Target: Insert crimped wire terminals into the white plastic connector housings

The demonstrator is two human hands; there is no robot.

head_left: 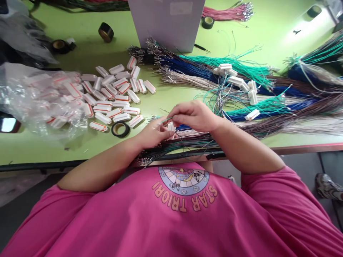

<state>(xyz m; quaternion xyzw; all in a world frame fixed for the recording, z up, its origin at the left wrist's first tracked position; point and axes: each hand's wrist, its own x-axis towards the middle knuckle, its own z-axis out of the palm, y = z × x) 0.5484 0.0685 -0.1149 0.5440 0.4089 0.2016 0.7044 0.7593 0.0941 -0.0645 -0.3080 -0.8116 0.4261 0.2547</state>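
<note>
White, block-shaped plastic connector housing (171, 126), held near the table's front edge above bundled wires. It is pinched between the thumb and fingers of the left hand (152, 134), at that hand's right side, and is placed below and slightly left of the right hand (197, 116). By the right hand's thumb and forefinger a thin green wire (166, 120) is pinched; its short visible length is directed leftward, toward the left hand's fingers, and is seen just above the housing. The left hand is the nearer, being in contact; the right fingertips are just beside. The housing's long axis cannot be determined, since most of the body is covered by the left thumb and fingers. Hidden likewise are the wire's tip and the housing's openings. Thin dark wires (183, 138) are seen close below, but whether they are joined to it cannot be told.
</note>
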